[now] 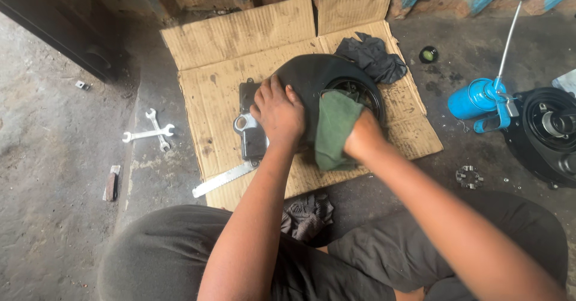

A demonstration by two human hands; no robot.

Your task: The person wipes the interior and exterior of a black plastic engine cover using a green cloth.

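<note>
A black rounded engine cover [312,76] lies on a flattened cardboard sheet [210,97]. My left hand [277,112] grips the cover's near left edge and holds it steady. My right hand [360,136] presses a green rag [334,127] against the cover's right side, next to its round ribbed opening [360,91]. The fingers of the right hand are hidden under the rag.
A black metal part [251,130] and a hacksaw blade [223,180] lie left of the cover. Two crossed wrenches [150,133] rest on the concrete. A dark cloth [372,58] sits behind, a blue grease gun [480,100] and black housing [549,133] on the right.
</note>
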